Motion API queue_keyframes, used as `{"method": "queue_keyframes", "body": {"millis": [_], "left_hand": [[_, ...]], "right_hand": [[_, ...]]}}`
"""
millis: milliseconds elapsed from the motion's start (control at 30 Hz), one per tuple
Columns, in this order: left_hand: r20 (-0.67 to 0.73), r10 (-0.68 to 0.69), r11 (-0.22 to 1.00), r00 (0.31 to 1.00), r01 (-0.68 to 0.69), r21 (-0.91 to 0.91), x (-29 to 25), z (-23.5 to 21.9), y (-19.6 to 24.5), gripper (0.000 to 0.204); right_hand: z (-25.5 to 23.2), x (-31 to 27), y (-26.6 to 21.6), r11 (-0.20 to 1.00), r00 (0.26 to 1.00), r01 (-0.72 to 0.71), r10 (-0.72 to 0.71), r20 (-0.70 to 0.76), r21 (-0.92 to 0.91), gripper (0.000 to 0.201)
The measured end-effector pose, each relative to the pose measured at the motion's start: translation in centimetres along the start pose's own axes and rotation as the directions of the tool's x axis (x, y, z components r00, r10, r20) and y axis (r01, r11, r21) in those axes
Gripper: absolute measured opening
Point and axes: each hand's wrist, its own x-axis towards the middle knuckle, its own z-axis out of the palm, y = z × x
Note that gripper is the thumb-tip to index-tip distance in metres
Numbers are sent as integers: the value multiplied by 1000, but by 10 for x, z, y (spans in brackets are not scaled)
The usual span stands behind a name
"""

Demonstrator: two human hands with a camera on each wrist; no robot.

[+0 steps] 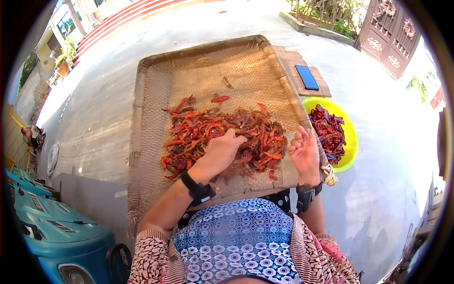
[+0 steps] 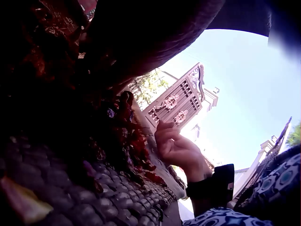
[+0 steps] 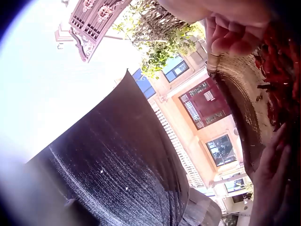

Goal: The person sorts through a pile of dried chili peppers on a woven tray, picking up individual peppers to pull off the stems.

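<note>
Red and brownish dried peppers (image 1: 189, 135) lie in a loose heap on a large woven tray (image 1: 189, 78). My left hand (image 1: 220, 154) reaches down onto the heap; its fingertips are partly hidden and any grip cannot be made out. Over the tray's right edge, my right hand (image 1: 303, 154) is raised with the palm up and fingers loosely curled, no object visible in it. In the left wrist view the same right hand (image 2: 178, 148) shows beyond dark, shaded peppers (image 2: 136, 150). The right wrist view has the left hand (image 3: 270, 183) beside the peppers (image 3: 280, 66).
A yellow-green bowl (image 1: 351, 137) of dark red peppers stands right of the tray. Behind it, a blue phone (image 1: 307, 77) lies on a wooden board (image 1: 288, 59). Teal machinery (image 1: 71, 236) stands at the lower left, and a planted bed (image 1: 314, 29) edges the paved yard.
</note>
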Motion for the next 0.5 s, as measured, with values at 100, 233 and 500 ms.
{"method": "queue_keyframes", "body": {"millis": [100, 233, 500], "left_hand": [[-24, 25, 999, 999, -26, -28, 1, -7, 2, 23], [27, -72, 997, 997, 73, -39, -2, -12, 5, 20], [-123, -6, 968, 992, -25, -248, -18, -12, 29, 18]], "right_hand": [[14, -7, 14, 987, 998, -20, 30, 60, -157, 34], [42, -15, 27, 873, 996, 15, 31, 86, -488, 26], [75, -39, 56, 472, 938, 138, 219, 268, -871, 23]]}}
